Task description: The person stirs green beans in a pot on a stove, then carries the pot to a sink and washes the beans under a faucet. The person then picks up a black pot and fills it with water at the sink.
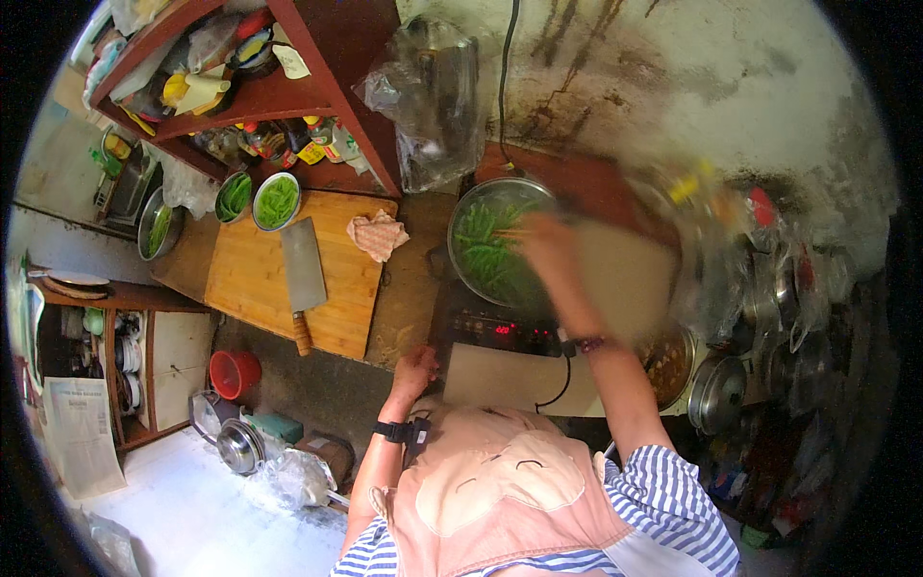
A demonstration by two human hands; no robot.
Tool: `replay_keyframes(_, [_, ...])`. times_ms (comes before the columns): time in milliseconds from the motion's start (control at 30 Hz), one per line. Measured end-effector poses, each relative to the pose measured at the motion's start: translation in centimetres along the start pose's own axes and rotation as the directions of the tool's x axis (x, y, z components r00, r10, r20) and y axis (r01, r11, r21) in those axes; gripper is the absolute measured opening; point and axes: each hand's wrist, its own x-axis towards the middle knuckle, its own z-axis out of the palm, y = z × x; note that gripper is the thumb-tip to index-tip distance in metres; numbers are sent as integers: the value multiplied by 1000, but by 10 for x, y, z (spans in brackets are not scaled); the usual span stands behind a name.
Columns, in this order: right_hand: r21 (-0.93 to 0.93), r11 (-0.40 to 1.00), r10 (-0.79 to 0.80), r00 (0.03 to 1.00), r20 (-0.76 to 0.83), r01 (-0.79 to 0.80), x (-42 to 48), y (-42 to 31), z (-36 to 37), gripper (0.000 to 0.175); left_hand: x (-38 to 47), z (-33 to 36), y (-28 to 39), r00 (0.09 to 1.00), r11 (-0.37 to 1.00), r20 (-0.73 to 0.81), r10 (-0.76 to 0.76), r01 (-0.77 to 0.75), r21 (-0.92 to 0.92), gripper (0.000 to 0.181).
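Over the round pan [469,290] on the induction cooker [476,328], my right hand [548,241] grips wooden chopsticks [509,234]. Motion blurs that hand, and it hides much of the chopsticks. Their tips reach into green vegetables [484,241] in the pan, cut like bean pods, with some haze over them. My left hand [415,371] hovers by the counter's front edge, left of the cooker. Its fingers are loosely curled, and nothing shows in them. The cooker's panel has lit red digits.
A cleaver [304,263] lies on the wooden cutting board [346,303] beside a checked cloth [378,235]. Bowls of cut greens [277,202] [234,197] stand behind. Bottles [267,143] fill a red shelf. To the right are a pan of brown food [660,368], metal lids [717,395] and hanging plastic bags [721,281].
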Motion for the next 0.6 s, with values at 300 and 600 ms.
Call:
replay_keyframes(300, [-147, 974, 176, 984, 26, -171, -8, -55, -6, 37, 2, 6, 10, 1000, 999, 3, 22, -22, 24, 28])
replay_keyframes(600, [-593, 793, -182, 983, -9, 141, -38, -77, -51, 30, 7, 2, 13, 999, 996, 43, 2, -6, 90, 34])
